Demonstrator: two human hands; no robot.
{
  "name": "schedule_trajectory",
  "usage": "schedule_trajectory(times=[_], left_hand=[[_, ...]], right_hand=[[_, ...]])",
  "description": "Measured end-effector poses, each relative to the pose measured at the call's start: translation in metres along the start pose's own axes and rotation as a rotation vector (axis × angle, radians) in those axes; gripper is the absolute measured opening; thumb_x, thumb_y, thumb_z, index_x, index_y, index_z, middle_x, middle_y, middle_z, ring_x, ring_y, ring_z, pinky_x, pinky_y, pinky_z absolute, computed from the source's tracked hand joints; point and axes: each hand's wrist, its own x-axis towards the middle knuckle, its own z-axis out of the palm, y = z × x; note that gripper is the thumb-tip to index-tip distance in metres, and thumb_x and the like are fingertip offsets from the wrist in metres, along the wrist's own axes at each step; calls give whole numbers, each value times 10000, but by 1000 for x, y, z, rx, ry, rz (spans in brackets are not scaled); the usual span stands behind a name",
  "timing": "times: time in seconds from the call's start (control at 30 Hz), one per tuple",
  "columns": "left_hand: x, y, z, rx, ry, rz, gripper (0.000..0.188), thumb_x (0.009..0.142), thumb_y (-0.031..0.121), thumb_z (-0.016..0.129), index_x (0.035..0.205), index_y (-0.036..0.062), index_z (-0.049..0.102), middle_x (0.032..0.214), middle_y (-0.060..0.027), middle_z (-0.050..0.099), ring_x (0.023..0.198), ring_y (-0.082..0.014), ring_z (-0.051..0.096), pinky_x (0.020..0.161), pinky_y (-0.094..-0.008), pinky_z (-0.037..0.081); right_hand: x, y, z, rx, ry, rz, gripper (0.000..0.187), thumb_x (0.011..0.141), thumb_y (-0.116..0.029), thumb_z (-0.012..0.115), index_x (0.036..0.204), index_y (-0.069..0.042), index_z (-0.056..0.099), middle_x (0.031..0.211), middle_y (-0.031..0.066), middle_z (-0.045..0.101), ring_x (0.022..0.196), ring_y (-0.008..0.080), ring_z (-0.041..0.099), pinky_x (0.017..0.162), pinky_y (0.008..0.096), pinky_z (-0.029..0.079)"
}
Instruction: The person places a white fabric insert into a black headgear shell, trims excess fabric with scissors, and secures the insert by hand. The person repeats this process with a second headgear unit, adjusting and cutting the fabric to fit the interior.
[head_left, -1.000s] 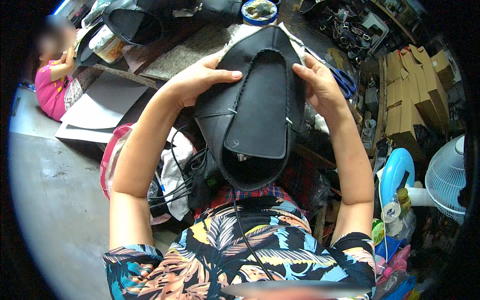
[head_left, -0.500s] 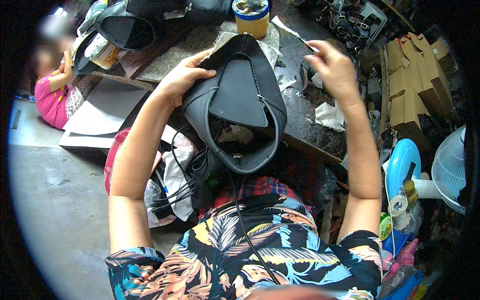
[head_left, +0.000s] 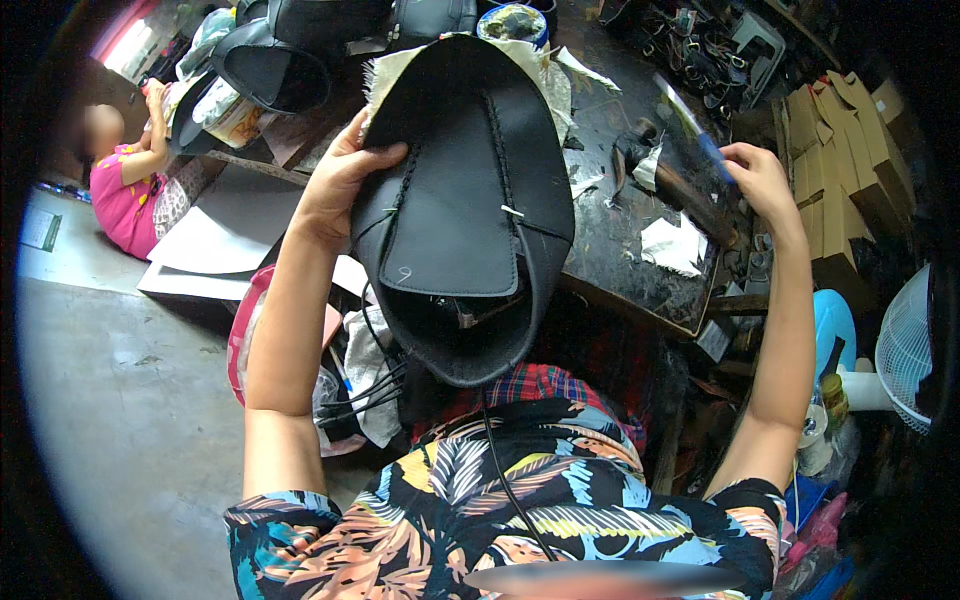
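A black leather shoe upper (head_left: 455, 225) fills the middle, its toe pointing away from me and its opening towards me. Dark stitching runs along both sides of its smooth top panel. Frayed off-white lining cloth (head_left: 392, 85) sticks out around the toe. My left hand (head_left: 345, 185) grips the upper's left edge, thumb on top of the leather. Out to the right, my right hand (head_left: 765, 185) is closed on a slim blue-handled tool (head_left: 712, 152) with a pale, narrow far end; its exact kind is unclear. The tool is held apart from the upper, over the bench's right side.
White cloth scraps (head_left: 673, 245) lie on the dark workbench (head_left: 640, 290). A hammer-like tool (head_left: 680, 190), a blue-rimmed tub (head_left: 513, 25) and more black uppers (head_left: 270, 70) are there too. Cardboard (head_left: 840, 170) and a fan (head_left: 905, 345) stand right. A person in pink (head_left: 130, 195) sits left.
My right hand has moved right and now shows the blue-handled tool. A white strip that was near its fingers lies on the bench. The upper has tilted, showing more of its top.
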Motion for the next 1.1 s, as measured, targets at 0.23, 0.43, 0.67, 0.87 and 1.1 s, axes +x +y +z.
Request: schedule_trajectory(times=[0.23,0.43,0.67,0.87,1.1], left_hand=[[-13,4,-2,-40,-30,32,552,790,-59,704,1310,79,580,1102,-65,676,919,-160,680,844,-321,582],[-21,2,7,-55,-69,23,549,766,-42,730,1287,79,605,1114,-45,680,979,-169,659,926,-344,535],[-21,0,13,-35,-103,28,550,761,-12,750,1283,79,607,1111,-53,680,985,-177,657,935,-339,530],[-20,2,8,1,-128,15,553,759,-5,754,1287,69,604,1110,-55,680,986,-163,654,934,-327,529],[-17,10,6,73,-231,-16,544,767,2,751,1288,54,602,1114,-46,683,1003,-151,647,972,-315,500]], right_hand=[[-102,-53,30,731,-129,-89,341,805,-194,755,1074,-52,599,823,-30,578,724,51,548,660,204,431],[-132,-95,60,482,-135,-174,384,717,-165,744,1035,-41,570,783,-15,558,733,61,542,663,221,419],[-132,-94,76,663,-112,-205,471,710,-262,886,970,-22,576,718,-3,572,633,61,531,582,232,419],[-135,-89,78,1061,-351,-65,456,726,-231,891,993,-38,575,781,-51,529,657,25,502,582,206,410],[-125,-87,82,1015,-256,-244,506,686,-271,920,997,-36,597,830,-50,534,723,29,504,645,192,411]])
